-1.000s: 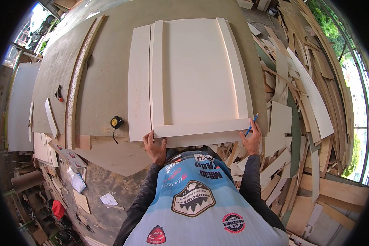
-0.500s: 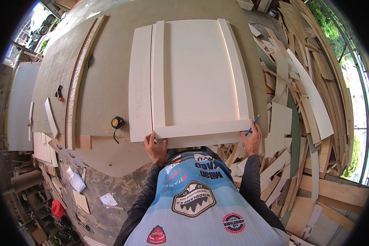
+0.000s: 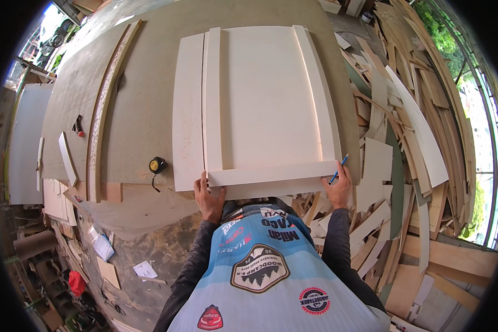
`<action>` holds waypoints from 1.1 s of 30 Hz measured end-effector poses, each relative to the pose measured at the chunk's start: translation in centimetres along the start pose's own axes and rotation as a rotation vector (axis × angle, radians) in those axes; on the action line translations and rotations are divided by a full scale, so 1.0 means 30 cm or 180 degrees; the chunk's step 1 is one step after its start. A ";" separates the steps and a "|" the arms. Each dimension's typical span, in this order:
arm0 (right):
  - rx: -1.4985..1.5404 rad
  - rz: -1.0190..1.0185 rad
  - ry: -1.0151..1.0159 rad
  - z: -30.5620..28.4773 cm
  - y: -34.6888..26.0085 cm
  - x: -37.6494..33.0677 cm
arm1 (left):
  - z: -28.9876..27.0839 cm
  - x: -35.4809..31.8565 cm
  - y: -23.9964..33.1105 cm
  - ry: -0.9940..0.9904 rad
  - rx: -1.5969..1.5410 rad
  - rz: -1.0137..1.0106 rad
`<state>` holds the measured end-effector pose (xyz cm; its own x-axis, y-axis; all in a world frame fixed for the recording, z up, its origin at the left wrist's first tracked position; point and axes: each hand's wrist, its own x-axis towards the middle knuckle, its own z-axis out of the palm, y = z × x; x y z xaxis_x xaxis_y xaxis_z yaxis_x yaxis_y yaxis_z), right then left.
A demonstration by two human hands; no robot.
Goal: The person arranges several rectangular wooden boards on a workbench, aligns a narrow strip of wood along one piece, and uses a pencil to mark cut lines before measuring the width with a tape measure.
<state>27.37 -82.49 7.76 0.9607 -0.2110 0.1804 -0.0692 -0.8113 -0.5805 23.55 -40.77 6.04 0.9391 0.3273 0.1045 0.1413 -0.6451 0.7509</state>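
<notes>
A white panel (image 3: 265, 94) lies flat on the worktable, with a long white strip standing along its left side (image 3: 212, 99) and another along its right (image 3: 320, 99). Across its near end runs a white cross strip (image 3: 274, 174). My left hand (image 3: 209, 202) grips the left end of this cross strip, forefinger at the corner and thumb at the near edge. At its right end my right hand (image 3: 338, 191) steadies the strip while a blue pencil (image 3: 340, 168) is held slanted between the fingers. A narrow white board (image 3: 188, 113) lies along the panel's left side.
On the brown worktable (image 3: 146, 99) lie a black-and-yellow tape measure (image 3: 157, 165), a long edge-on board (image 3: 110, 105), a small red-and-black tool (image 3: 78, 126) and a short white strip (image 3: 68, 159). Wood offcuts (image 3: 379, 160) heap up along the right. Papers (image 3: 145, 270) litter the floor.
The view has shifted very slightly. Both hands keep their places at the ends of the cross strip, and the pencil is still in my right hand.
</notes>
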 end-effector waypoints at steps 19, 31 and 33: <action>-0.0416 -0.0126 -0.0049 -0.029 -0.052 0.005 | -0.048 0.049 0.002 -0.0476 0.0235 0.0136; -0.0432 -0.0011 0.0101 -0.007 -0.056 0.006 | 0.006 -0.006 0.012 0.0010 0.0164 0.0387; -0.0466 0.0003 0.0099 -0.005 -0.056 0.003 | 0.007 -0.005 0.021 0.0016 0.0200 0.0337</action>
<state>27.54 -81.24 8.87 0.9520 -0.2267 0.2058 -0.1107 -0.8815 -0.4591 23.58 -41.37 6.35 0.9483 0.2584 0.1844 0.0609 -0.7182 0.6932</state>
